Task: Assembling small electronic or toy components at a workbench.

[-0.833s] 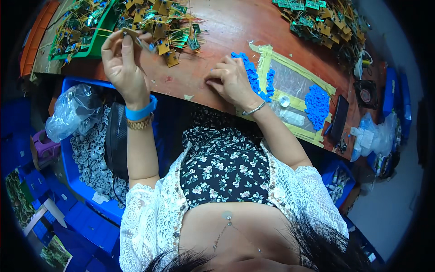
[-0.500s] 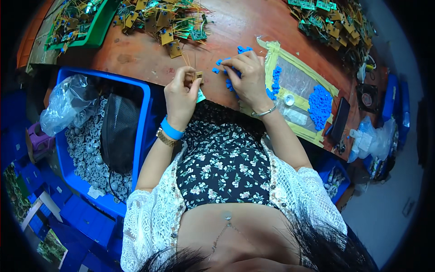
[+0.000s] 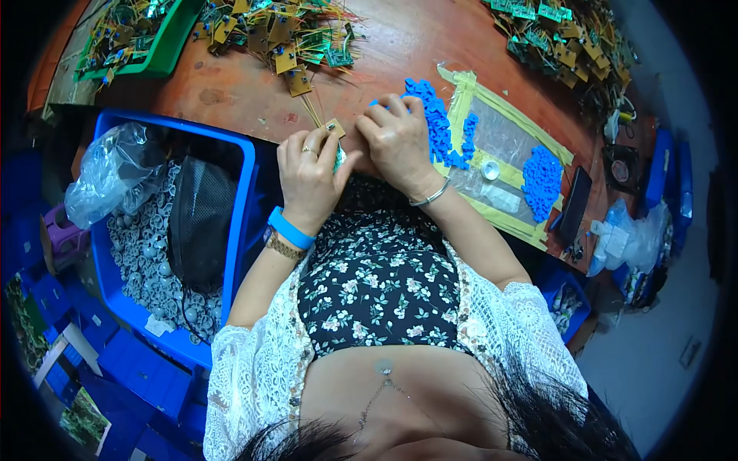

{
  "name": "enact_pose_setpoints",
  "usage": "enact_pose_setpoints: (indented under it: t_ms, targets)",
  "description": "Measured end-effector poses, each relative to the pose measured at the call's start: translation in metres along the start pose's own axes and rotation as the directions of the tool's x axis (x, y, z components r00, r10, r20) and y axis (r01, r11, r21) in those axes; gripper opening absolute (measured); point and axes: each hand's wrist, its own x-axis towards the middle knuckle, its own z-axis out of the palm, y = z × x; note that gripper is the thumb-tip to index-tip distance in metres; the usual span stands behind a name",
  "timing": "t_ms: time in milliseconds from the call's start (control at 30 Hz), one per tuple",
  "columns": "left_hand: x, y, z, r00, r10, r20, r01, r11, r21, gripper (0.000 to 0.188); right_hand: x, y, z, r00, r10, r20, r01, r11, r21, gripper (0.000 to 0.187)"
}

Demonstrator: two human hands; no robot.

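My left hand (image 3: 309, 178) is closed on a small wired circuit board (image 3: 335, 128) at the table's near edge. Its brown face and orange wires poke out past my fingertips, and a green part shows by the thumb. Just to the right, my right hand (image 3: 397, 142) is curled with its fingertips down, close to the board. Whatever it pinches is hidden behind its fingers. Small blue plastic pieces (image 3: 435, 123) lie in a heap right beside that hand, and a few show behind its knuckles.
Heaps of wired boards lie at the far middle (image 3: 284, 34) and far right (image 3: 569, 34); others fill a green tray (image 3: 171, 46). A yellow-taped clear sheet (image 3: 503, 115) carries a small round white container (image 3: 490, 170) and more blue pieces (image 3: 543, 180). A blue bin (image 3: 247, 192) of grey parts stands left.
My right hand has moved left and nearer me, away from the blue pieces and toward the board. My left hand has turned, its fingers now more over the board.
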Motion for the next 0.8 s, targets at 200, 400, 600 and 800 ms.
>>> enact_pose_setpoints:
  t_ms: [200, 400, 600, 800]
  targets:
    - [-0.013, -0.001, -0.001, 0.997, 0.005, 0.078, -0.005, 1.000, 0.008, 0.040, -0.010, -0.003, 0.003, 0.996, -0.079, 0.040, 0.080, 0.996, -0.040, 0.010]
    - [-0.013, -0.007, -0.012, 0.989, 0.065, 0.132, -0.054, 0.995, -0.086, 0.040, -0.015, 0.006, 0.002, 0.999, 0.027, -0.042, -0.017, 0.976, 0.215, 0.010]
    - [-0.018, -0.004, -0.011, 0.993, 0.028, 0.114, -0.027, 1.000, -0.009, 0.044, -0.016, -0.001, -0.005, 0.992, 0.118, -0.041, -0.111, 0.984, 0.141, 0.012]
    - [-0.018, 0.002, -0.012, 0.992, 0.001, 0.126, -0.010, 0.997, 0.076, 0.040, -0.009, -0.004, 0.006, 0.994, 0.103, -0.026, -0.100, 0.990, 0.104, 0.012]
